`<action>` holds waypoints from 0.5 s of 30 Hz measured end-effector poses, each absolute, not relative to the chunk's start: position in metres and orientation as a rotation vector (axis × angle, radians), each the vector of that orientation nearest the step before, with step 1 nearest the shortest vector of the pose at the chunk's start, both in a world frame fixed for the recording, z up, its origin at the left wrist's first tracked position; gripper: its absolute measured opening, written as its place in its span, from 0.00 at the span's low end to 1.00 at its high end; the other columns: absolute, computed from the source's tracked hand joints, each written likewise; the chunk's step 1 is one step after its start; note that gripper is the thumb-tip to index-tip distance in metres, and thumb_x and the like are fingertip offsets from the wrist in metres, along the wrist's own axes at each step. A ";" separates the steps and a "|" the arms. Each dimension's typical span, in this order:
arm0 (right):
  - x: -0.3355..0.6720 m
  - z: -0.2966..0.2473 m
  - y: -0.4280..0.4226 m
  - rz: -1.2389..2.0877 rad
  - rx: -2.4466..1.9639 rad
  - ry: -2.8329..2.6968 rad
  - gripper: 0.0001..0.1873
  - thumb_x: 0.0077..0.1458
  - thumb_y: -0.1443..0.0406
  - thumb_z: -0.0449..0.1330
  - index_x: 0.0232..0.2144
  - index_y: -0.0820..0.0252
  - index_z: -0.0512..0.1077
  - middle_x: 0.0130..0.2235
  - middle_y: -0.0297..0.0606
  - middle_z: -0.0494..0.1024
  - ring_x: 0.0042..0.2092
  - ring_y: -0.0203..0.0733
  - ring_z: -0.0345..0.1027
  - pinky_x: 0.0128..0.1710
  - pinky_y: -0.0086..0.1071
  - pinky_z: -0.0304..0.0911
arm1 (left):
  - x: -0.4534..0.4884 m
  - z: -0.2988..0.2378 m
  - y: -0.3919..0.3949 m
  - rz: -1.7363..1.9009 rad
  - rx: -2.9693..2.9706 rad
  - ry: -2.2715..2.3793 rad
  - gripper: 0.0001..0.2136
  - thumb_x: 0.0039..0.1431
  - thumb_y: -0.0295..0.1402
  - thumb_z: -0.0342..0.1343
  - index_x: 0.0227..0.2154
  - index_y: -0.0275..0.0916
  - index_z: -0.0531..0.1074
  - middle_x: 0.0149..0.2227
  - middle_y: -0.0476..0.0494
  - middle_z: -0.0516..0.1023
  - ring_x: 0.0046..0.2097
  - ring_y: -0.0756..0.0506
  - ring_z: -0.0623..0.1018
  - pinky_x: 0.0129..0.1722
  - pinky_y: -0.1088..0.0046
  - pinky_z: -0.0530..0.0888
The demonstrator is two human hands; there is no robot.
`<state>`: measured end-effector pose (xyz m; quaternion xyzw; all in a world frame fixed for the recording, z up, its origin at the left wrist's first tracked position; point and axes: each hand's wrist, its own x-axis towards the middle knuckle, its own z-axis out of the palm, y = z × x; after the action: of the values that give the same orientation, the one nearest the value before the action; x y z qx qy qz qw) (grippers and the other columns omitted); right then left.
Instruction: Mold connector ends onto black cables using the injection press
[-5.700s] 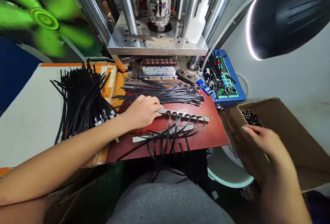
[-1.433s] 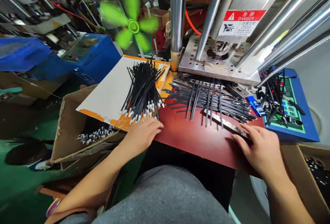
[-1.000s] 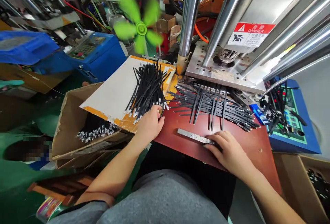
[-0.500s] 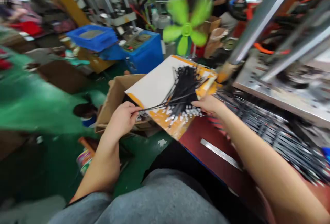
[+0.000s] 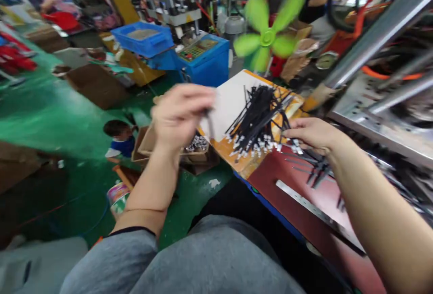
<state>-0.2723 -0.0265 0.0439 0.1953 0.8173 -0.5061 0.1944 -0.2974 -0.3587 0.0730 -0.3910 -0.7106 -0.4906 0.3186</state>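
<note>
Fingers: left hand [image 5: 179,113] seemingly pinches blurred cable [image 5: 210,125] left of cable pile [image 5: 259,113], right hand [image 5: 313,134] pinches cables [image 5: 297,145] at its right.

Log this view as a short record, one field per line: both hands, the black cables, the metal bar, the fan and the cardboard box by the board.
Left hand: left of the cable pile, blurred; dark strip at the fingertips, grip unclear
Right hand: at the pile's right edge; grip unclear
Black cables: heaped on the white board, many white ends toward the wearer
Metal bar: lying on the reddish surface
Fan: green, beyond the board
Cardboard box: left of the board, white-tipped items inside
</note>
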 end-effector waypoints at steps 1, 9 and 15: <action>-0.269 0.046 -0.027 -1.362 0.587 2.334 0.08 0.52 0.71 0.61 0.26 0.61 0.65 0.17 0.24 0.61 0.17 0.26 0.52 0.18 0.24 0.44 | -0.295 0.060 -0.325 -1.303 -1.322 -1.914 0.12 0.65 0.23 0.52 0.41 0.43 0.79 0.45 0.49 0.78 0.50 0.47 0.77 0.53 0.64 0.74; -0.145 0.058 0.026 -0.334 0.249 2.891 0.06 0.48 0.73 0.58 0.24 0.60 0.69 0.25 0.33 0.71 0.27 0.35 0.62 0.27 0.28 0.52 | -0.297 -0.034 -0.199 -0.969 -1.958 -2.370 0.13 0.63 0.24 0.51 0.40 0.39 0.81 0.44 0.42 0.82 0.48 0.43 0.79 0.54 0.62 0.73; 0.010 0.033 0.082 0.258 0.756 2.947 0.07 0.55 0.70 0.55 0.27 0.61 0.72 0.32 0.42 0.73 0.31 0.42 0.66 0.30 0.33 0.56 | -0.282 -0.019 -0.198 -1.080 -1.999 -2.310 0.15 0.63 0.25 0.49 0.42 0.41 0.81 0.45 0.44 0.81 0.47 0.45 0.79 0.51 0.63 0.76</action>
<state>0.0097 0.0820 0.0334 0.2473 0.9642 0.0844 0.0441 -0.2822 -0.1976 -0.0187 -0.6163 -0.7119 -0.3330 -0.0493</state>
